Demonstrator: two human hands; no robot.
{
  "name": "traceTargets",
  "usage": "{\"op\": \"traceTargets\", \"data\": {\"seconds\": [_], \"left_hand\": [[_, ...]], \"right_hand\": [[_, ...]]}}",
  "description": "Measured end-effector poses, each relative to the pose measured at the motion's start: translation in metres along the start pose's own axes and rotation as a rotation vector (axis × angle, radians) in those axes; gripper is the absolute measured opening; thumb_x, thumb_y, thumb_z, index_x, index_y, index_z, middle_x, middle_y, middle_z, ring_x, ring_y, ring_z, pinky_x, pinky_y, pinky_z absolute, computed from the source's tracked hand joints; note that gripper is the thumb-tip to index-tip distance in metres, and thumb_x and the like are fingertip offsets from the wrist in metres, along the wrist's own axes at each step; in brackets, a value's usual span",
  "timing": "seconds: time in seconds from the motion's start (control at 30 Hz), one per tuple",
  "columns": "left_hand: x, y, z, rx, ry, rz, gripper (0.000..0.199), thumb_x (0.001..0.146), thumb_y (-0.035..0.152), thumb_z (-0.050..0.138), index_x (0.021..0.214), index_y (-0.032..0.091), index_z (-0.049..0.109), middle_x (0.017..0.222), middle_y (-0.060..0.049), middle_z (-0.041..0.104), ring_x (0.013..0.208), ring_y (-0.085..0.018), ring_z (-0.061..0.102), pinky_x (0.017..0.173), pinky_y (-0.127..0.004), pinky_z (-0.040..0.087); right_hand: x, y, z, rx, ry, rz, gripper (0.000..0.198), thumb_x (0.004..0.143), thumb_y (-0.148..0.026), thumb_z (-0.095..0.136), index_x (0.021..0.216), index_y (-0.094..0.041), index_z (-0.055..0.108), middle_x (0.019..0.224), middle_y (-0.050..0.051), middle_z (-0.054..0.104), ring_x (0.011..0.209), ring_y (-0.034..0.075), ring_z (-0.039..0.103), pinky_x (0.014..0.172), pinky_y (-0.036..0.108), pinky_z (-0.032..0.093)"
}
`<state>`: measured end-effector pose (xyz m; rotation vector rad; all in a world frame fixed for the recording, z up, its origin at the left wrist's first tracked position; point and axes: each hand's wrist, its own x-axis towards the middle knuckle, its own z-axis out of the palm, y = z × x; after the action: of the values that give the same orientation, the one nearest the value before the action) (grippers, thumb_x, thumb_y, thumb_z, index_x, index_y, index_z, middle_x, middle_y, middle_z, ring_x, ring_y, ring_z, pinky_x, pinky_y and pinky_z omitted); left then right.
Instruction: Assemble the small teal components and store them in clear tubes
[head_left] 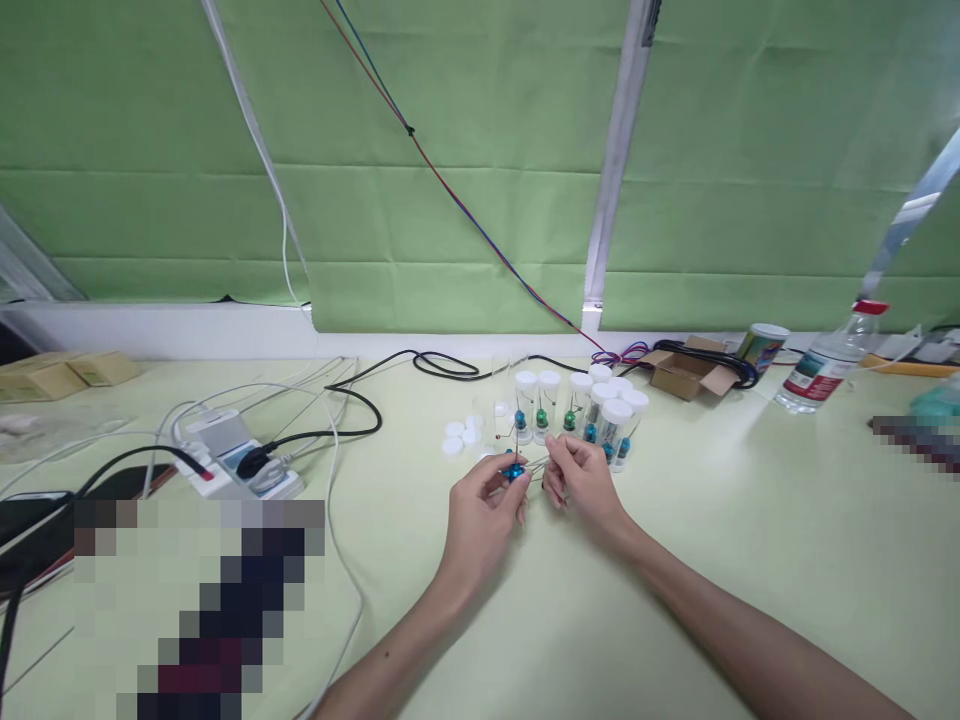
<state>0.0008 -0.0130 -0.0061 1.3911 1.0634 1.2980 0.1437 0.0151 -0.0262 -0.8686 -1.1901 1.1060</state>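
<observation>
My left hand (pixel 487 510) pinches a small shiny blue piece (pixel 514 471) with a thin dark stem rising from it. Close by on the right, the fingers of my right hand (pixel 581 478) are pinched together around thin wire-like strands (pixel 537 466) that run between the two hands. What the blue piece is, I cannot make out. Just behind my hands stand several clear tubes with white caps (pixel 526 380), with small blue or green pieces on wires inside, such as the green one (pixel 570 420). Loose white caps (pixel 454 444) lie left of the tubes.
A power strip (pixel 277 485) with plugs and tangled cables sits at the left. A black cable (pixel 450 372) runs along the back. Toward the right are an open cardboard box (pixel 691 370), a can (pixel 763 346) and a plastic bottle (pixel 825 365). Yellowish boxes (pixel 41 380) stand far left.
</observation>
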Motion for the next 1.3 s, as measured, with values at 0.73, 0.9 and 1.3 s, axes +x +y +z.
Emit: {"op": "traceTargets", "data": {"seconds": [0.73, 0.9, 1.3], "left_hand": [[-0.0031, -0.0006, 0.0014, 0.097, -0.018, 0.075, 0.023, 0.077, 0.035, 0.069, 0.089, 0.015, 0.068, 0.074, 0.0, 0.056, 0.043, -0.007, 0.049, 0.042, -0.023, 0.041], [-0.0041, -0.002, 0.001, 0.096, -0.022, 0.08, 0.022, 0.077, 0.035, 0.069, 0.089, 0.016, 0.068, 0.075, 0.0, 0.056, 0.041, -0.006, 0.048, 0.04, -0.022, 0.039], [-0.0044, -0.0013, 0.0015, 0.055, -0.015, 0.041, 0.023, 0.076, 0.035, 0.07, 0.09, 0.017, 0.067, 0.067, 0.001, 0.057, 0.043, -0.01, 0.052, 0.039, -0.022, 0.044]], "right_hand": [[0.005, 0.0071, -0.0018, 0.18, -0.094, 0.216, 0.05, 0.078, -0.055, 0.068, 0.055, -0.02, 0.039, 0.034, -0.009, 0.037, 0.024, 0.007, 0.036, 0.025, 0.017, 0.021], [0.0045, 0.0062, -0.0013, 0.156, -0.102, 0.168, 0.048, 0.081, -0.054, 0.066, 0.058, -0.02, 0.04, 0.037, -0.01, 0.037, 0.026, 0.006, 0.036, 0.027, 0.017, 0.023], [0.0034, 0.004, -0.0006, 0.084, -0.075, 0.052, 0.045, 0.086, -0.051, 0.061, 0.06, -0.02, 0.042, 0.041, -0.009, 0.04, 0.031, 0.007, 0.04, 0.031, 0.018, 0.029]]}}
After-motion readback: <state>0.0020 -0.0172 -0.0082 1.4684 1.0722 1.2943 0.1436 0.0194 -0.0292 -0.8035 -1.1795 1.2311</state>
